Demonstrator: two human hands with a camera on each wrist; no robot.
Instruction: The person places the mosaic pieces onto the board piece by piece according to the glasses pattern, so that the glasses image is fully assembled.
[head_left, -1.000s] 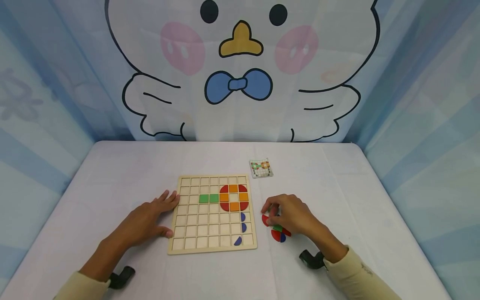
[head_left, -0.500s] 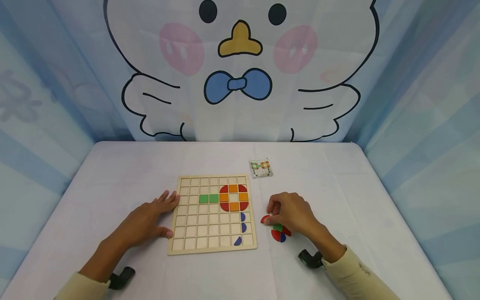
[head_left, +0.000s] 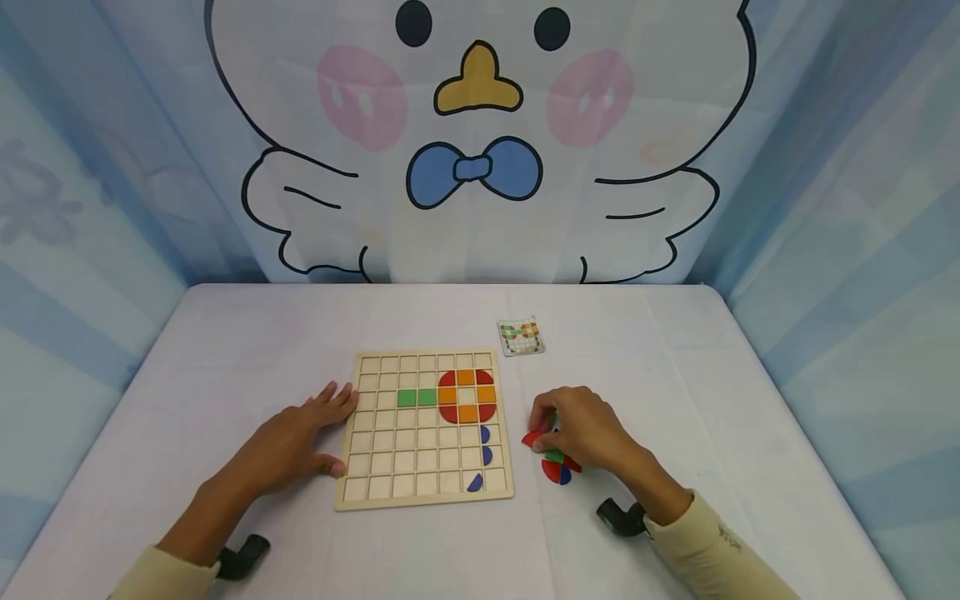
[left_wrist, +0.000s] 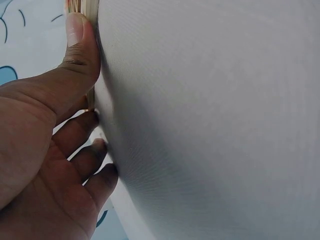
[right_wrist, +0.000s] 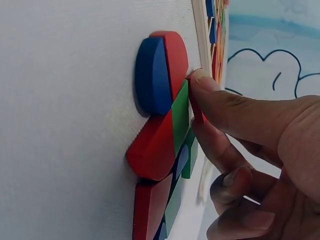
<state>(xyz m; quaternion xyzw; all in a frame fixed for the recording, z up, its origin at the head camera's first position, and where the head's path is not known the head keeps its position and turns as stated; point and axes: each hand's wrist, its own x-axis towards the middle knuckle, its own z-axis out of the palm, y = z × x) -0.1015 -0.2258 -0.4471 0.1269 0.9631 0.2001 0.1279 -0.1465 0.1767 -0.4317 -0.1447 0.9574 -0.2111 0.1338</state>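
Note:
A wooden grid board (head_left: pixel 375 462) lies in the head view, holding red, orange, green and blue blocks in some of its cells. My left hand (head_left: pixel 303 429) rests with spread fingers against its left edge; in the left wrist view the thumb (left_wrist: pixel 82 55) touches the board's side. To the right of the board, my right hand (head_left: pixel 588 429) pinches a red block (right_wrist: pixel 198 107) between thumb and finger. Beneath and beside that hand lies a pile of blocks, with a blue block (right_wrist: pixel 152 75), a green block (right_wrist: pixel 180 117) and more red pieces. Some of the pile is hidden by the hand.
A small pattern card (head_left: pixel 521 337) lies behind the board's far right corner. White cloth covers the table (head_left: pixel 442 550). Printed curtains (head_left: pixel 480 225) stand at the back and both sides.
My right hand drew slightly right, then came back a little to the left, and the red block at its fingertips has shifted and turned. My left hand stays in place on the board's edge.

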